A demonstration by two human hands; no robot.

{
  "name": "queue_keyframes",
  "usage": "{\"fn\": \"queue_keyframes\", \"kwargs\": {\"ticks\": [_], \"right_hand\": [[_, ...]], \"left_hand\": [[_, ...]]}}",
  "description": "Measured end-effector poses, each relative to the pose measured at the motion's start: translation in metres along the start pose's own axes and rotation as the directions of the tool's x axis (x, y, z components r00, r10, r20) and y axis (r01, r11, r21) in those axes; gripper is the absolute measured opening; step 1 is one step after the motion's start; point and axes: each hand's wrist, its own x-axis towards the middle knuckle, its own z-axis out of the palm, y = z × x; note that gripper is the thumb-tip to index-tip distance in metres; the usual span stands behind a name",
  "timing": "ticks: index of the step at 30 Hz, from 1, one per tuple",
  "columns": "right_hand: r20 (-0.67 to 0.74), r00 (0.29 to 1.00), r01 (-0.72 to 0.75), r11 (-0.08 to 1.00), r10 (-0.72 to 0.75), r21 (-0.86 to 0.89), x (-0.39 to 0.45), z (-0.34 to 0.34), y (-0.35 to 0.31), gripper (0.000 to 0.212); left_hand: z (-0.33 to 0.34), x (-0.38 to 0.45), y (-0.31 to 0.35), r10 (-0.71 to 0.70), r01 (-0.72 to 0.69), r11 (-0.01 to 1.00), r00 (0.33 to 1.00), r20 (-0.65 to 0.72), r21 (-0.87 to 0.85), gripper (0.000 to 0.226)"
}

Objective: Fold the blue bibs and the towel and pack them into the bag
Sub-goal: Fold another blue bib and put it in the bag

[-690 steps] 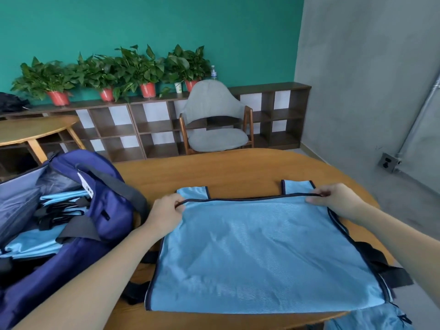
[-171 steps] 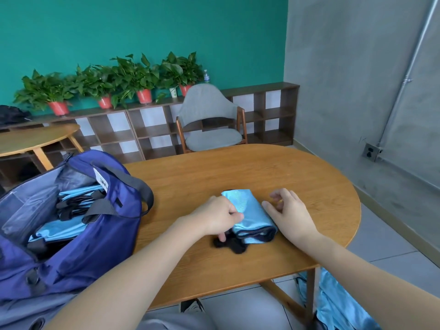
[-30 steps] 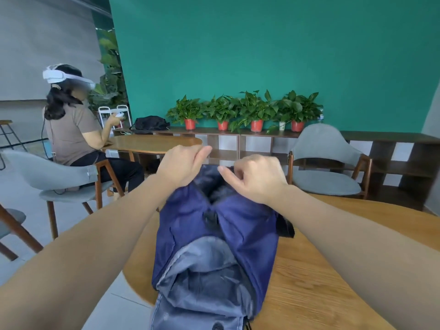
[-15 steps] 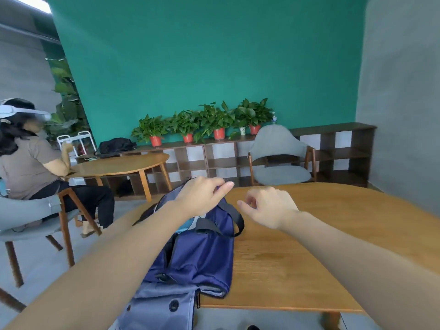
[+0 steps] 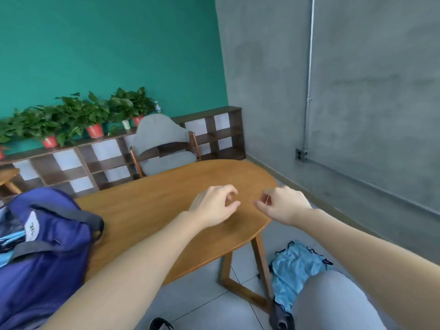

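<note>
Your left hand (image 5: pixel 213 206) and right hand (image 5: pixel 283 204) hover over the oval wooden surface (image 5: pixel 154 210) with fingers loosely curled, holding nothing, free for the next piece; the navy fabric bag (image 5: pixel 45 246) lies open at the surface's left end, light blue folded bibs (image 5: pixel 9 236) showing in its mouth; a crumpled pale blue bib heap (image 5: pixel 295 265) waits on the floor by your right knee, probably your next pickup.

Wooden oval table (image 5: pixel 166 194) centre. Grey chair (image 5: pixel 162 144) at 12 o'clock behind it. Shelf unit (image 5: pixel 214 134) along green wall; potted plants (image 5: pixel 78 117) on top, 10 o'clock.
</note>
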Motion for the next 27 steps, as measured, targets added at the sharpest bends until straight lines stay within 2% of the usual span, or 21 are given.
{"fn": "queue_keyframes", "kwargs": {"ticks": [5, 8, 17, 27], "right_hand": [[0.058, 0.980, -0.188, 0.981, 0.190, -0.045, -0.030, 0.005, 0.103, 0.035], [0.108, 0.957, -0.265, 0.962, 0.271, -0.068, -0.043, 0.018, 0.148, 0.036], [0.303, 0.862, -0.411, 0.910, 0.406, -0.050, -0.060, 0.100, 0.241, 0.038], [0.513, 0.728, -0.486, 0.870, 0.454, -0.079, -0.047, 0.225, 0.307, 0.037]], "left_hand": [[0.092, 0.049, 0.090, 0.181, -0.161, 0.968, 0.979, 0.093, -0.192, 0.034], [0.141, 0.069, 0.121, 0.200, -0.163, 0.966, 0.963, 0.182, -0.202, 0.041], [0.266, 0.099, 0.130, 0.083, -0.038, 0.991, 0.927, 0.365, -0.127, 0.043], [0.411, 0.099, 0.098, -0.032, 0.096, 0.993, 0.792, 0.610, -0.072, 0.045]]}}
